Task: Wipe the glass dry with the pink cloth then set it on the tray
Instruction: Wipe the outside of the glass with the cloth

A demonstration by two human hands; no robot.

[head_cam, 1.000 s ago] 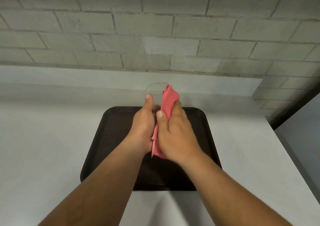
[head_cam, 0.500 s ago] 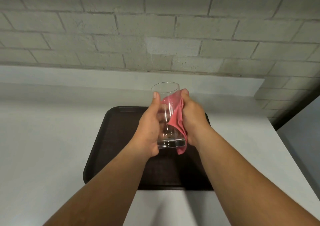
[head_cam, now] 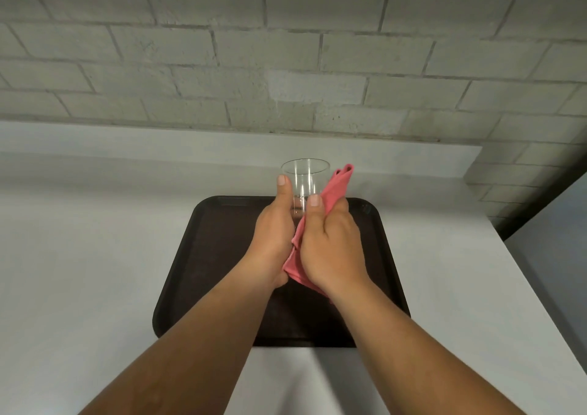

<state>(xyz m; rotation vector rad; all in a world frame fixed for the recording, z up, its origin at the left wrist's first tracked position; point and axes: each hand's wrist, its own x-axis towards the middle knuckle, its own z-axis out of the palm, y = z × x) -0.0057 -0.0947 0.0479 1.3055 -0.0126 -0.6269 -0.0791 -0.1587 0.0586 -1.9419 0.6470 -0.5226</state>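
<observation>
Left hand (head_cam: 274,233) grips the glass (head_cam: 305,182); right hand (head_cam: 330,243) presses pink cloth (head_cam: 336,189) against it.

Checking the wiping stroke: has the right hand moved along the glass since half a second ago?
Yes. The right hand with the pink cloth has slid down the glass, toward the near edge of the tray.

Clear glass (head_cam: 304,182) upright, pink cloth (head_cam: 336,189) alongside, above dark tray (head_cam: 203,256)

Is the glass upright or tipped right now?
Roughly upright: the glass has its open rim up, gripped by the left hand above the tray.
</observation>
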